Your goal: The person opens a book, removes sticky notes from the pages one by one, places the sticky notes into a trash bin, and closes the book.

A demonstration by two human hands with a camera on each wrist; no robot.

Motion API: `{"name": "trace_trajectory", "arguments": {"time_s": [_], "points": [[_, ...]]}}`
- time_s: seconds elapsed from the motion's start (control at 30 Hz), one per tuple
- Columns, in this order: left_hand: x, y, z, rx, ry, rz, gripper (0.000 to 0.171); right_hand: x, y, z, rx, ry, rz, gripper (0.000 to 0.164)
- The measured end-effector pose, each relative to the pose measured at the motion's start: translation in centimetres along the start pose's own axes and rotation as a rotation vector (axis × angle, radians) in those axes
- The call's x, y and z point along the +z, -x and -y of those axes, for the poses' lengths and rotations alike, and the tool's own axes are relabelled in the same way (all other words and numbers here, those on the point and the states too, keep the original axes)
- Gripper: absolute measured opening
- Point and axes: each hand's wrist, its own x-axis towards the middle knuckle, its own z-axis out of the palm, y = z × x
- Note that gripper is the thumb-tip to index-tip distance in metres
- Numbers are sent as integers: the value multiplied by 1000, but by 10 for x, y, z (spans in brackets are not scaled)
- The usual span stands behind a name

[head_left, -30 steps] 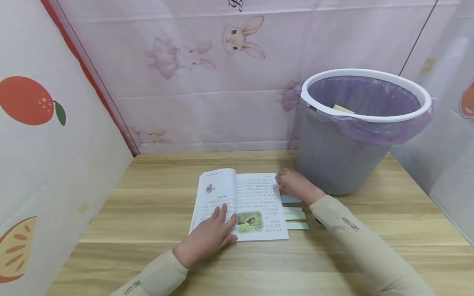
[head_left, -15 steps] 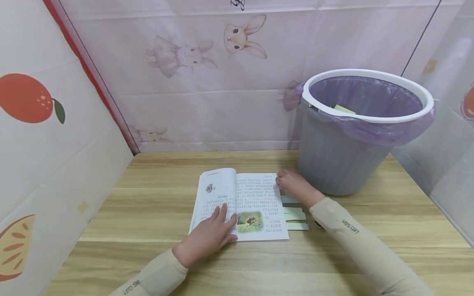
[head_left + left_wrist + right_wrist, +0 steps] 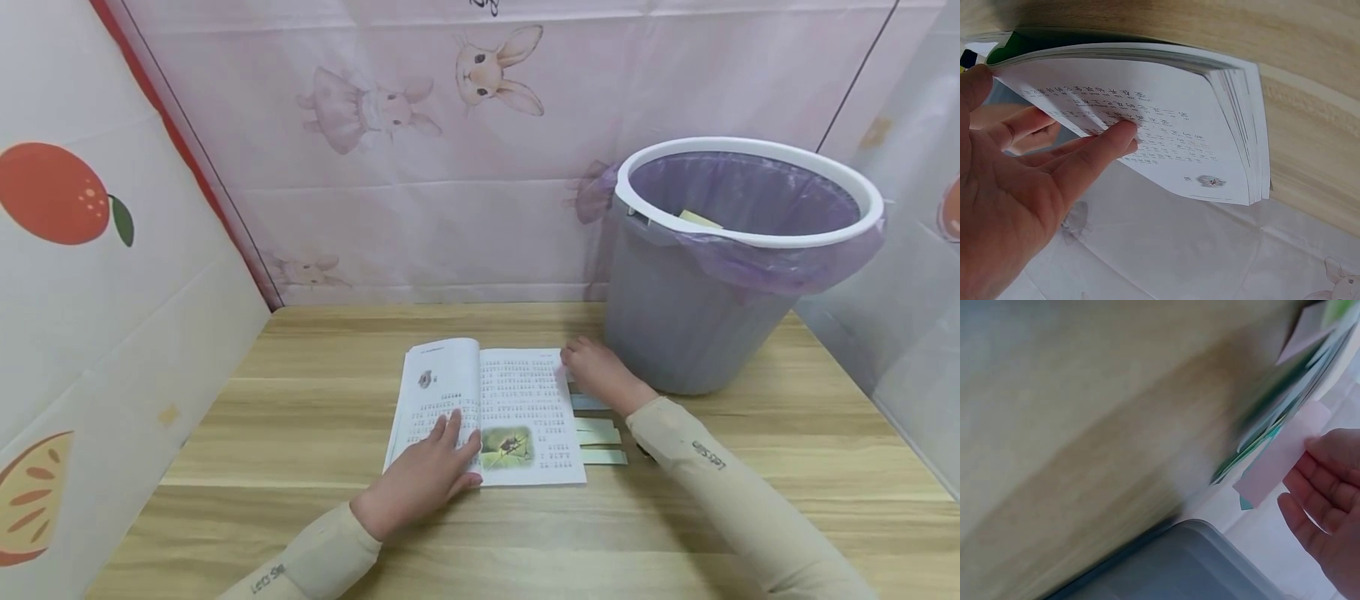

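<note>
The right hand's fingers (image 3: 1329,450) are nearly closed, thumb to forefinger, and appear to pinch a pink paper strip (image 3: 1279,456). That strip lies right at the fingertips, by the upper right corner of the book (image 3: 517,404); in the right wrist view its long axis slants roughly along the book's page edges, and whether its end is stuck to a page cannot be told. The right hand (image 3: 597,375) is the nearer one. Below it, a blue tab (image 3: 588,402) and green tabs (image 3: 598,433) stick out from the book's right edge, crosswise to its spine. The left hand (image 3: 426,479) holds nothing, its fingers spread on the book's left page. Beyond the book's upper right corner, the lined bin (image 3: 667,325) stands on the surface (image 3: 322,358).
</note>
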Motion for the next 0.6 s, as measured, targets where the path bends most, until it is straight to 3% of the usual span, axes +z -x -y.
{"name": "trace_trajectory", "arguments": {"time_s": [0.13, 0.23, 0.37, 0.47, 0.6], "points": [[-2, 0, -1, 14, -7, -15, 48, -1, 0, 0, 34, -40, -16, 9], [-3, -1, -2, 21, -4, -18, 48, -10, 1, -4, 54, -148, -44, 7], [-3, 0, -2, 13, 4, -6, 48, -45, 2, -7, 54, -347, -144, 10], [-1, 0, -1, 6, 0, -3, 49, -87, 5, -4, -20, -394, -330, 11], [1, 0, 1, 0, 4, -3, 50, -151, 14, 0, -154, -326, -686, 16]]}}
